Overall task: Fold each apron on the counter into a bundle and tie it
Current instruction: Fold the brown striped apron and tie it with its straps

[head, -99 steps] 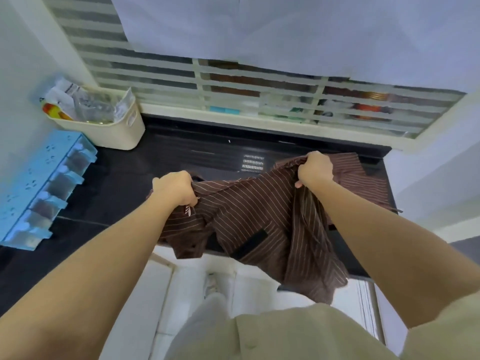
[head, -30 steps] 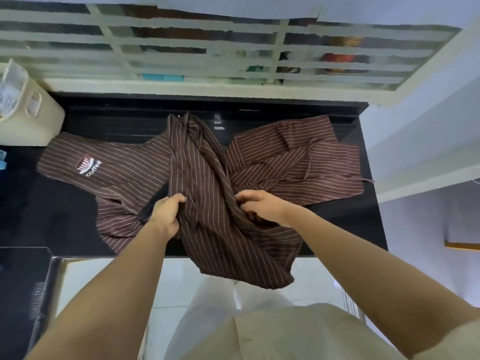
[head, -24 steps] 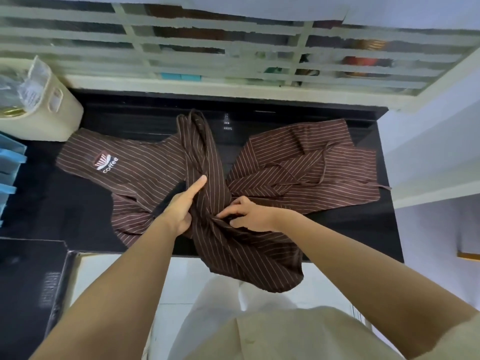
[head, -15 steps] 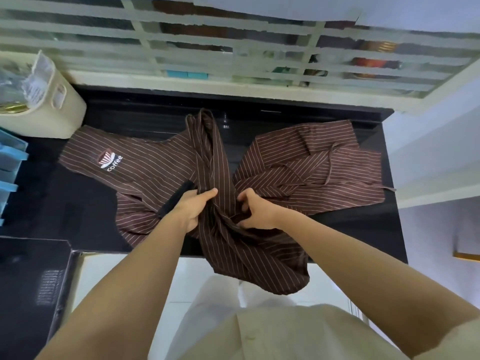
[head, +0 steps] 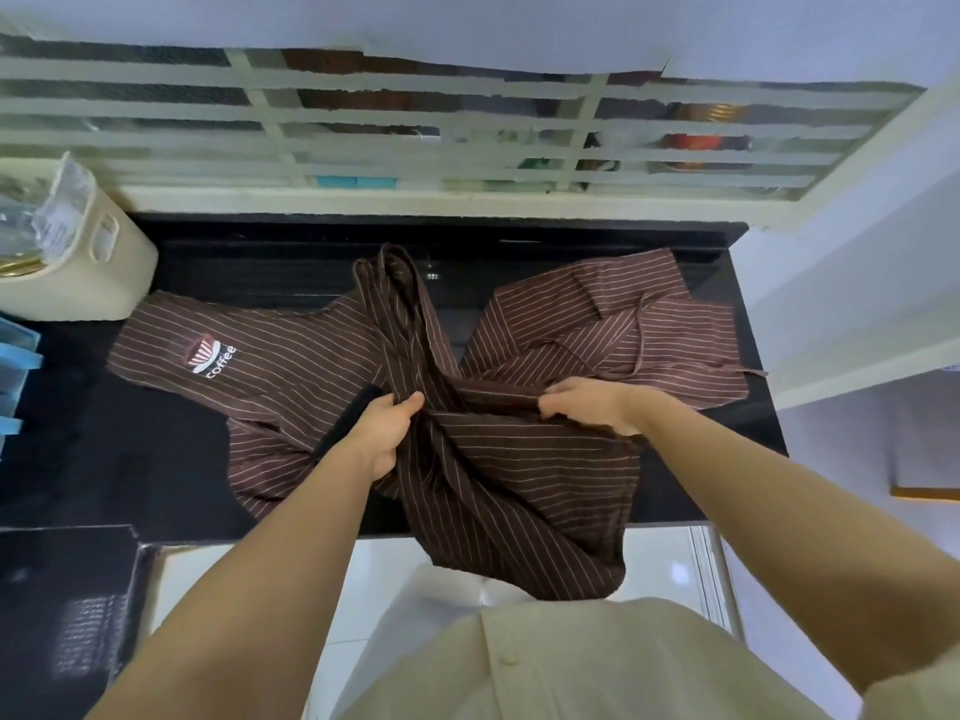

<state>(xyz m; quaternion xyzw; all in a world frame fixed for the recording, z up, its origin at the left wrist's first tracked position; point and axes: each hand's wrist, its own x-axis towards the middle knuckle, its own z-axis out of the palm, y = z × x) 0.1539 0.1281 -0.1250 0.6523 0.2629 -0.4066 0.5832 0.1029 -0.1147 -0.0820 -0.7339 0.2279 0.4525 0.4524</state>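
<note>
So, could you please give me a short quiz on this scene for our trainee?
1. True or false: the left hand and the right hand both grip the striped apron.
2. The apron's coffee logo lies: A) left of both hands, B) under the right hand, C) dangling below the edge.
3. Over which edge of the counter does part of the apron hang?
Key: 1 true; 2 A; 3 the front edge, nearest the person.

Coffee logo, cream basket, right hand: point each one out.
coffee logo (head: 203, 351): head view, on its emblem.
cream basket (head: 72, 288): head view, on its side wall.
right hand (head: 592, 407): head view, on its back.
</note>
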